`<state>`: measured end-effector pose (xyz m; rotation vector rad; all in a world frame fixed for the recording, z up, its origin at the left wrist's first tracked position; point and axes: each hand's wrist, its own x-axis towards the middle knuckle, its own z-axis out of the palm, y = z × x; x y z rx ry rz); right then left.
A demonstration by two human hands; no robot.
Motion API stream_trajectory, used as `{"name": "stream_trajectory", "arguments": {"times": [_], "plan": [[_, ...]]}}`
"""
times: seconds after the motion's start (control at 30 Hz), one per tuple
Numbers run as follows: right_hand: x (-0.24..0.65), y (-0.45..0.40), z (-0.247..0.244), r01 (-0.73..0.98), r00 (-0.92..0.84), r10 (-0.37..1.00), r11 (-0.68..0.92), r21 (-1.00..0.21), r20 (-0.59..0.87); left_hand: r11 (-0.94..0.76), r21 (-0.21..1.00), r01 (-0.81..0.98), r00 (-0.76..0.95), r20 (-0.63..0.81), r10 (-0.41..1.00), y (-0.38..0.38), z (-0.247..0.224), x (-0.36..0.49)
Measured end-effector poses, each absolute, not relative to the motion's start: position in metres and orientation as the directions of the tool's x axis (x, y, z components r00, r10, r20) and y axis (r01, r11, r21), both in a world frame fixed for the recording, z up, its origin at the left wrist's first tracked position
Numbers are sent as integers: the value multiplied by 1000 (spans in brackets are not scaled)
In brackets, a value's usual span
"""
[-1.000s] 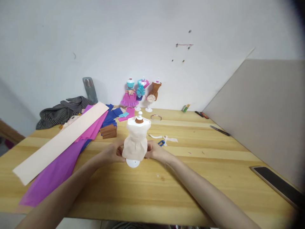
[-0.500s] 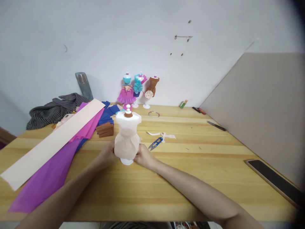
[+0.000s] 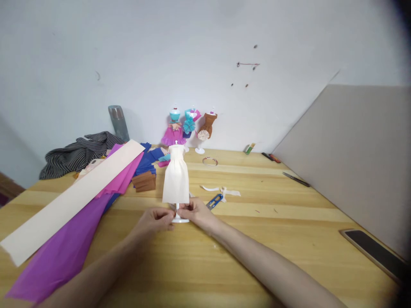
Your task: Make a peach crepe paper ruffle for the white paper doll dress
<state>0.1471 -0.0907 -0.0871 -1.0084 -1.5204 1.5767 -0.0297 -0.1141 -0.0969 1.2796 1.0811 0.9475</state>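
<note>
A miniature dress form [image 3: 177, 206] stands upright on its round white base. It wears a cream paper dress [image 3: 176, 182] with a fitted top and a flared skirt. Below the hem, my right hand [image 3: 194, 210] pinches the white pole from the right. My left hand [image 3: 157, 219] is closed at the pole's left side, fingertips at the stand just above the base. Blue thread snips [image 3: 214, 201] lie right behind my right hand, their blades partly hidden by it. Cream paper scraps [image 3: 229, 193] are beside them.
Three dressed miniature forms [image 3: 208, 125] stand against the wall. On the left are a long cream paper strip [image 3: 73, 203], purple paper [image 3: 61, 256], folded brown paper [image 3: 144, 182], striped cloth [image 3: 80, 154] and a flask [image 3: 118, 122]. A phone [image 3: 369, 250] lies at right.
The dress form has turned or tilted, so its full skirt and the pole below now show. My hands have come out from behind it to the stand. The view has shifted slightly.
</note>
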Motion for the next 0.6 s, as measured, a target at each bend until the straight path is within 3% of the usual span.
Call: {"name": "stream_trajectory", "arguments": {"times": [0.13,0.27,0.37,0.43,0.5,0.6], "plan": [[142,-90,-86,13,-407,911,-65,-998,-65,234,972,-15,321,-217,922,-116,-99,-32],[148,-85,-82,28,-464,885,-39,-999,-48,101,995,-17,233,-95,968,-112,-96,-35],[166,-76,-79,140,-449,890,-14,-990,-76,23,1000,1,118,-23,993,-108,-93,-37],[178,-72,-78,290,-330,944,113,-950,11,-10,999,33,15,10,1000,-105,-92,-40],[183,-70,-80,455,-296,936,313,-834,189,-62,995,79,-68,68,995,-100,-93,-44],[180,-72,-88,566,-524,788,606,-560,323,-126,986,110,-81,135,988,-93,-97,-48]]}}
